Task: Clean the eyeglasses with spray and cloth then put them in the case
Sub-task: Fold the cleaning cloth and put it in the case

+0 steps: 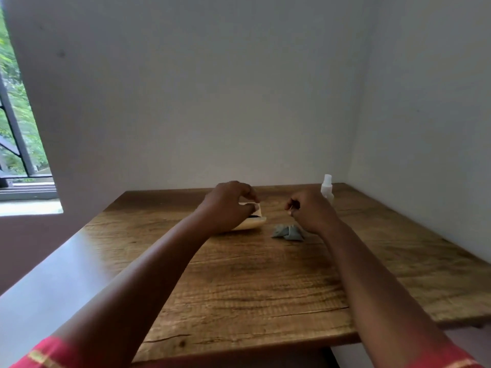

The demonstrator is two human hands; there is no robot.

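A cream eyeglass case (253, 223) lies on the wooden table (265, 282), its lid raised and a dark interior showing. My left hand (225, 205) pinches the lid's edge between thumb and fingers. I cannot make out the eyeglasses; the dark patch inside the case may be them. My right hand (309, 211) hovers just right of the case with its fingers curled and thumb against forefinger, and nothing shows plainly in it. A crumpled grey-blue cloth (287, 232) lies below that hand. A small white spray bottle (326, 188) stands upright behind it.
The table sits in a corner, with walls at the back and right. A ledge and a window (16, 134) are on the left. Bare wood stretches from the case to the near edge.
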